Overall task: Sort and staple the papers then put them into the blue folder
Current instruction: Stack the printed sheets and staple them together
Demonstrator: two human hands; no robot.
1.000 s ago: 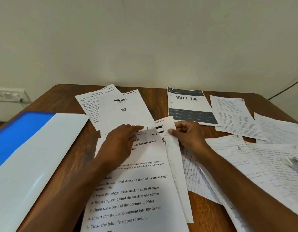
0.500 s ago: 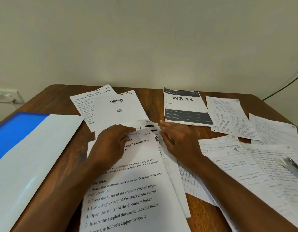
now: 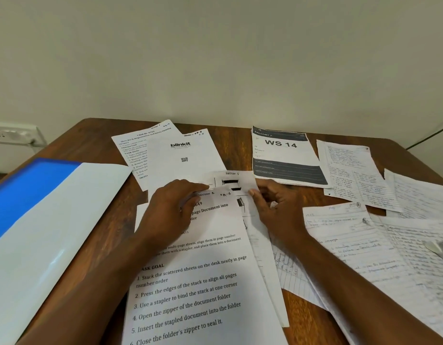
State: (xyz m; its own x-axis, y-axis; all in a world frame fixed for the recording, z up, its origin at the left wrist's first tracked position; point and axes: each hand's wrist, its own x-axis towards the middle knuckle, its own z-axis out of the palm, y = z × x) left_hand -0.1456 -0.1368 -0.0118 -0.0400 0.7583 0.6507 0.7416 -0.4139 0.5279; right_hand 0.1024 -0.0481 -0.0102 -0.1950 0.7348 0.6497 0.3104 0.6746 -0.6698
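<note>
While the left hand [image 3: 170, 210] lies flat, fingers straight, pinning the typed instruction sheet [image 3: 200, 282] mid-table, the right hand [image 3: 275, 207] pinches the diagram sheet [image 3: 230, 181] at its edge. Light, floppy, slippery paper: probably best gripped at edges or corners. Blue folder [image 3: 28, 190] lies left.

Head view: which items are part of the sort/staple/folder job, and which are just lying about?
Job:
- instruction sheet under left hand
- diagram sheet pinched by right hand
- blinkit sheet
- WS 14 sheet
- handwritten pages
- blue folder
- stapler, partly cut off

Lying about:
- wall socket
- cable
</note>
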